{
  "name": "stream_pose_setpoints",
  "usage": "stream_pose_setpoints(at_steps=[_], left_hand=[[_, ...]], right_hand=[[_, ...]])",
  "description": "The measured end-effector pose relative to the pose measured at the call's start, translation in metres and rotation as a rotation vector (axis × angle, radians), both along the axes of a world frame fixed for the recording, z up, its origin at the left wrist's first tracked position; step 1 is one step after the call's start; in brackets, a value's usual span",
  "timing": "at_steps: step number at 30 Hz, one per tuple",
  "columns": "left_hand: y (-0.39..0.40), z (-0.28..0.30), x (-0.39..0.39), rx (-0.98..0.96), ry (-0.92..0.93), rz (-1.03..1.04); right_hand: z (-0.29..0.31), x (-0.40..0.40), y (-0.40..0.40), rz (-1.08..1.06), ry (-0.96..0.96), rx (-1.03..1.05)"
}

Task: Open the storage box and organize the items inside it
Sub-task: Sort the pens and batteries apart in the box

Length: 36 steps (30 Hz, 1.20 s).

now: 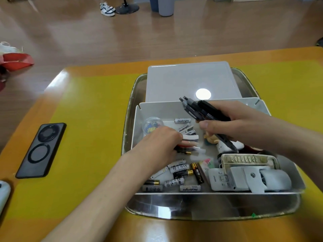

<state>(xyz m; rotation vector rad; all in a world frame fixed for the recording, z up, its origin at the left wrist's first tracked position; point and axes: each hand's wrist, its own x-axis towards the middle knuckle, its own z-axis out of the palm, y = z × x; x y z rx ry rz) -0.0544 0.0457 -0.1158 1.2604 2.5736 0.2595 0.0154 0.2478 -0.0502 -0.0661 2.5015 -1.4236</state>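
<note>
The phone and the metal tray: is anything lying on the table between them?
No. In the head view, only bare yellow table separates the phone from the metal tray; the person's left forearm crosses nearer the camera.

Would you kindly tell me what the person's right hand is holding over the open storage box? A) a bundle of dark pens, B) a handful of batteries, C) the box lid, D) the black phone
A: the right hand grips a bundle of dark pens above the storage box, while the batteries lie inside it and the phone rests on the table.
</note>
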Motion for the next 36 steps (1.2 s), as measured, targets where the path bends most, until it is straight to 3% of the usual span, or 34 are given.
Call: stream_pose_setpoints(at_steps=[12, 17, 21, 24, 26, 28, 32, 36], left_hand=[[-0.02, 0.034, -0.018, 0.264, -0.06, 0.192], [-0.047, 0.054, -0.021, 0.466, -0.112, 0.362], [-0.058, 0.065, -0.015, 0.718, -0.165, 0.441], [-0.058, 0.071, -0.018, 0.825, -0.15, 0.558], [-0.059, 0.071, -0.021, 0.839, -0.191, 0.6], [-0.061, 0.071, -0.02, 0.819, -0.204, 0.589], [-0.066, 0.068, -0.018, 0.81, -0.208, 0.493], [-0.07, 0.062, -0.019, 0.701, -0.15, 0.463]], right_hand=[[-0.01, 0.0, 0.008, -0.097, 0.055, -0.046], [-0.009, 0.002, -0.001, 0.052, 0.005, -0.087], [-0.006, 0.012, -0.03, 0.226, -0.181, -0.081], [-0.013, 0.019, -0.064, 0.41, -0.214, 0.183], [-0.019, 0.016, -0.086, 0.485, -0.163, 0.423], [-0.024, 0.011, -0.1, 0.524, -0.224, 0.53], [-0.034, 0.002, -0.102, 0.516, -0.31, 0.466], [-0.039, -0.008, -0.09, 0.39, -0.153, 0.454]])
